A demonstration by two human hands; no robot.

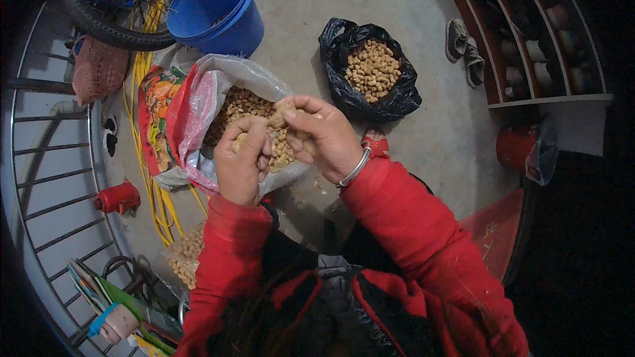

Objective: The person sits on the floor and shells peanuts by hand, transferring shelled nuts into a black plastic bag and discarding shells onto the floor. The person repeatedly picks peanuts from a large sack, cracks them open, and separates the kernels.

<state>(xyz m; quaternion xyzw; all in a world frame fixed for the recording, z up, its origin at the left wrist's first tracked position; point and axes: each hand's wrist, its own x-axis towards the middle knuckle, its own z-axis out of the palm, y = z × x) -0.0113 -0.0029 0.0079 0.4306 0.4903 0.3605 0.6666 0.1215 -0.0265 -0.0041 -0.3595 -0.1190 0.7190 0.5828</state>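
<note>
Both hands are held up over an open woven sack [238,69] of unshelled peanuts [231,116]. My left hand [241,165] is closed, with a pale peanut [239,141] showing between thumb and fingers. Beside it, my right hand [327,139], with a silver bangle at the wrist, pinches a peanut [278,116] between thumb and forefinger. More peanuts appear to be tucked in its curled fingers, partly hidden. Beyond my right hand stands a black plastic bag [334,89] full of unshelled peanuts [374,69].
A blue bucket [228,26] stands behind the sack, near a bicycle wheel [89,16]. Yellow cable [140,79] runs along the left, beside a red jack-like object [119,198] and metal railing [56,149]. A clear bag of peanuts [188,251] lies near my left forearm. Shoes [465,49] and a shelf [549,100] are right.
</note>
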